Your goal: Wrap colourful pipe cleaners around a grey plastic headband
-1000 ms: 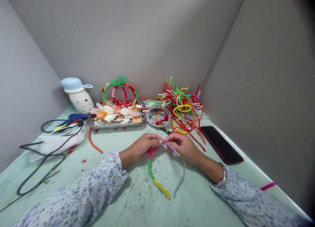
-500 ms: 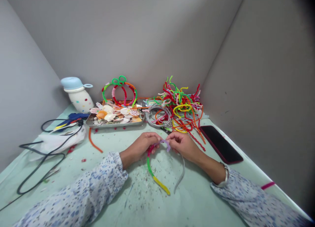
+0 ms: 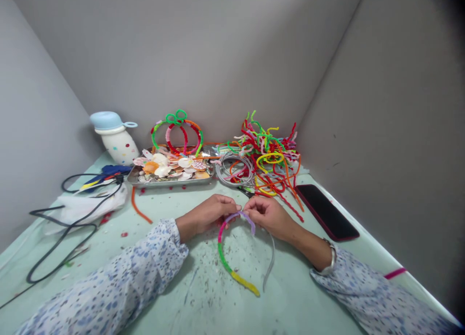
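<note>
A thin grey headband [image 3: 271,264] arches between my hands above the table's middle, both its ends pointing toward me. Pipe cleaner wraps its left side in yellow, green and pink bands. At the top, a purple pipe cleaner [image 3: 250,222] goes round it, with a loose piece hanging down. My left hand [image 3: 217,211] is closed, pinching the headband at the purple part. With thumb and fingertips my right hand [image 3: 268,215] pinches the purple pipe cleaner close beside the band; its fingers partly hide the grip. The headband's right side is bare grey.
Behind my hands stand a metal tray [image 3: 170,183] of seashells, two wrapped headbands [image 3: 201,138], a coil of grey wire [image 3: 234,183] and a heap of pipe cleaners [image 3: 267,146]. A phone [image 3: 327,212] lies right; a bottle [image 3: 118,143] and black cable [image 3: 69,228] are left.
The headband has turned slightly, its lower ends shifting right and toward me. More of the purple piece shows, hanging lower between my hands. Both hands keep nearly the same place.
</note>
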A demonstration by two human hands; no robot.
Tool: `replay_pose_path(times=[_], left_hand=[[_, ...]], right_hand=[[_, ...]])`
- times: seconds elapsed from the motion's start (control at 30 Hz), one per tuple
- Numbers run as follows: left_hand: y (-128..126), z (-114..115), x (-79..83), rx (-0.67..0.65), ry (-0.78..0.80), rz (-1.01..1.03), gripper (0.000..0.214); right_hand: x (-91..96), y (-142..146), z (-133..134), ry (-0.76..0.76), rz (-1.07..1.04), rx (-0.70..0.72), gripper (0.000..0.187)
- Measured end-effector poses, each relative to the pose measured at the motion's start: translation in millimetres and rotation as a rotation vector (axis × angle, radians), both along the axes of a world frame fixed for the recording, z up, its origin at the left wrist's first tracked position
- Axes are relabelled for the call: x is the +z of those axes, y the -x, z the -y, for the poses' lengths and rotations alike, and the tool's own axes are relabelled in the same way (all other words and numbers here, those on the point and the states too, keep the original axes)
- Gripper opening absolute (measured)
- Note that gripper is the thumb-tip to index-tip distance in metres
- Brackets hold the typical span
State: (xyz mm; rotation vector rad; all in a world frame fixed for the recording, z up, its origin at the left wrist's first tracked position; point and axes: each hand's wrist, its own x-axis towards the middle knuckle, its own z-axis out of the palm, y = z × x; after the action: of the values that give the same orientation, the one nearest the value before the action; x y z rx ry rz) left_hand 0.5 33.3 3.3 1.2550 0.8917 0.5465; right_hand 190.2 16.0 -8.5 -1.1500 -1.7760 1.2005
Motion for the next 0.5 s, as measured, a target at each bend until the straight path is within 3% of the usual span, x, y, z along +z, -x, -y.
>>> replay_pose_path(times=[0.5], left_hand=[[2.7,0.6,-5.6,-0.017,-0.09,-0.064,0.026]], right_hand=[[-5.3,0.2,-2.2,-0.008,0.016,0.005,0.015]])
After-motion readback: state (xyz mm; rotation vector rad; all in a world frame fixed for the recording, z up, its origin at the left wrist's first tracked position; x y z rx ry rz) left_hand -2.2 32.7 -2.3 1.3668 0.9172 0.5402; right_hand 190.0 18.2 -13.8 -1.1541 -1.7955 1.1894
